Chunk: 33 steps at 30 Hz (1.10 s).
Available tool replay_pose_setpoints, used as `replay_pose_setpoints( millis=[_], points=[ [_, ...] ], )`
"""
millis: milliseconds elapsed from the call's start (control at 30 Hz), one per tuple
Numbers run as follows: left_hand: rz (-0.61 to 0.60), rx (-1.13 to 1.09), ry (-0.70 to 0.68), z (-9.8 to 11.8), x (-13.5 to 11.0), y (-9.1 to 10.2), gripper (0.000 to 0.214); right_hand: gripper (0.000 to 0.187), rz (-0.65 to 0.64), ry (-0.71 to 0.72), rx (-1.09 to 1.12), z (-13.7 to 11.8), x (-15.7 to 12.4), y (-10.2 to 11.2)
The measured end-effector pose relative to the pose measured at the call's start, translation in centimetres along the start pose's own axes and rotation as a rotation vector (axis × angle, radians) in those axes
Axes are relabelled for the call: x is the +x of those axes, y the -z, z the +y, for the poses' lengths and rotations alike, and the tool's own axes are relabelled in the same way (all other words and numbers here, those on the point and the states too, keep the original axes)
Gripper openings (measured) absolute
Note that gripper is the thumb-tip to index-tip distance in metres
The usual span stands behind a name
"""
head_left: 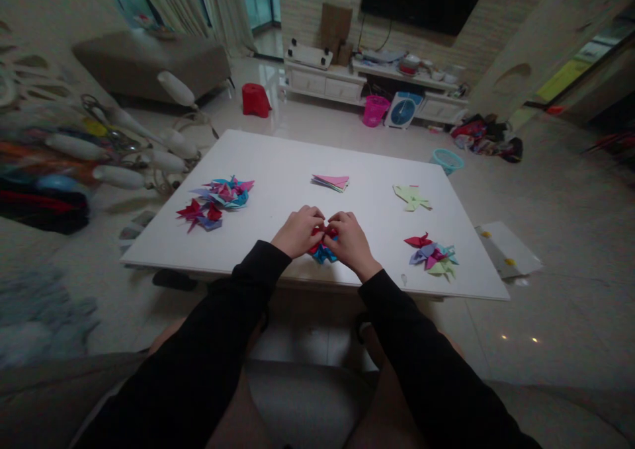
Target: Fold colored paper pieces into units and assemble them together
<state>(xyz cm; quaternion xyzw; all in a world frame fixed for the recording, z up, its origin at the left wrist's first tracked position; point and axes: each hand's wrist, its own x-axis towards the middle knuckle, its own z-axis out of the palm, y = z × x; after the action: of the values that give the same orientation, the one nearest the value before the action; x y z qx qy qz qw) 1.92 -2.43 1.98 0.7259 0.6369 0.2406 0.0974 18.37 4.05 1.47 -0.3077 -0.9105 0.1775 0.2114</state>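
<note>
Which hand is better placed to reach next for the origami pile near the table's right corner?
Probably the right hand: it is nearer that origami pile, while the left hand is farther away, with the right between. Both are occupied with the red-and-blue folded paper, though.

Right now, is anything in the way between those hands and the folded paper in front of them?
Nothing visible: the left hand and right hand meet on the red and blue folded paper itself. The left paper pile and right paper pile lie off to the sides.
</note>
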Motion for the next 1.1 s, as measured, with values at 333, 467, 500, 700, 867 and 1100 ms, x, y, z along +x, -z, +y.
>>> replay_pose_setpoints(
  millis=[333, 467, 500, 700, 867, 1100],
  points=[
    [-0.100, 0.018, 0.016, 0.5, -0.7, -1.7, 0.015, 0.009, -0.072, 0.040, 0.011, 1.5, -1.3, -0.9],
    [-0.117, 0.002, 0.082, 0.9, -0.8, -2.8, 0.018, 0.009, -0.074, 0.010, 0.073, 2.5, -1.9, -1.6],
    [-0.121, -0.001, 0.093, 1.0, -0.7, -3.1, 0.018, 0.008, -0.071, 0.004, 0.085, 2.8, -2.0, -1.7],
    [-0.100, -0.043, 0.067, 1.7, -0.2, -3.7, 0.018, 0.008, -0.033, -0.016, 0.124, 3.9, -2.5, -1.4],
    [-0.096, -0.150, 0.137, 2.0, 0.2, -4.1, 0.020, 0.011, -0.001, -0.025, 0.155, 3.9, -3.0, -1.0],
    [0.109, -0.302, 0.243, 2.1, 1.1, -3.7, 0.016, 0.011, 0.097, -0.095, 0.028, 6.9, -3.9, 1.2]
  ],
)
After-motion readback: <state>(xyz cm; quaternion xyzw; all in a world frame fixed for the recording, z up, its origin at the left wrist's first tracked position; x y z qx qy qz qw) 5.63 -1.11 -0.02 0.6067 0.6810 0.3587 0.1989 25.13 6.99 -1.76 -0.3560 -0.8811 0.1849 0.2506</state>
